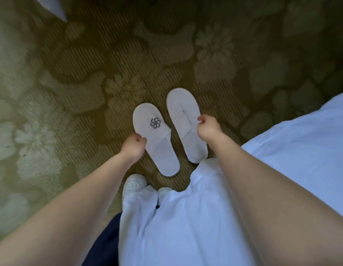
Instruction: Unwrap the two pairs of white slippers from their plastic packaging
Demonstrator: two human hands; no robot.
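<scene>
Head view, looking down at patterned carpet (71, 93). Left hand (135, 145) pinched edge of left slipper (157, 139), fingers closed on it; grey pinwheel logo (155, 123) faced up. Right hand (208, 128) pinched edge of right slipper (186, 120), fingers closed. Slippers side by side, apart, toes pointing away, no wrap visible on either. Whether soles touched carpet: could not tell. White shoe (134, 184) below left slipper. White bedding (301, 141) at right.
</scene>
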